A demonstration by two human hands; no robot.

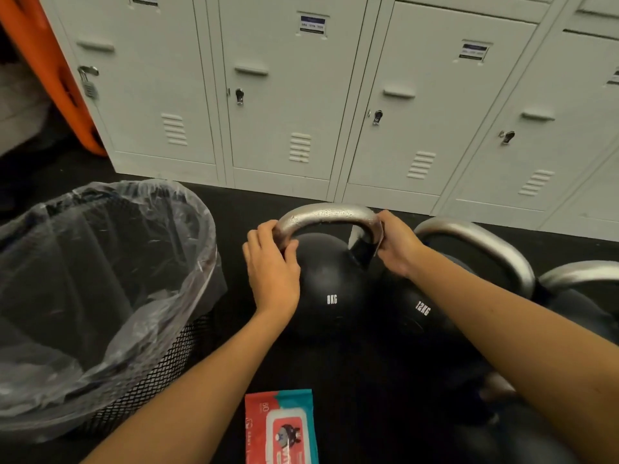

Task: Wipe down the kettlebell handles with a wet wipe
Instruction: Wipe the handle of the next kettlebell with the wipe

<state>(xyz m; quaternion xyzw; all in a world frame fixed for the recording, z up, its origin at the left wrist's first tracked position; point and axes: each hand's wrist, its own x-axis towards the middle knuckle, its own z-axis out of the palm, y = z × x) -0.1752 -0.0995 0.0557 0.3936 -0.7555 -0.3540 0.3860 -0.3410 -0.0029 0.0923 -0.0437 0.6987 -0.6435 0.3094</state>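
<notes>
Wipes pack [280, 428] nearest; L hand [272, 262] grips 8kg kettlebell handle [326, 214], R hand [397, 244] pinches wet wipe [363, 244] round it.

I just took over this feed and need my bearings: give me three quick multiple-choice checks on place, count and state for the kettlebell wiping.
1. Where is the wipes pack?
A. on the floor, nearer the camera than the 8KG kettlebell
B. inside the bin
C. on top of a locker

2. How many silver kettlebell handles show?
A. one
B. three
C. five

3. What is the right hand doing?
A. hanging idle
B. pulling a wipe from the pack
C. holding a wet wipe around the handle

Answers:
1. A, it lies at the frame's bottom edge.
2. B, the gripped one plus two to its right.
3. C, its fingers wrap the handle's right leg while the left hand grips the other leg.
</notes>
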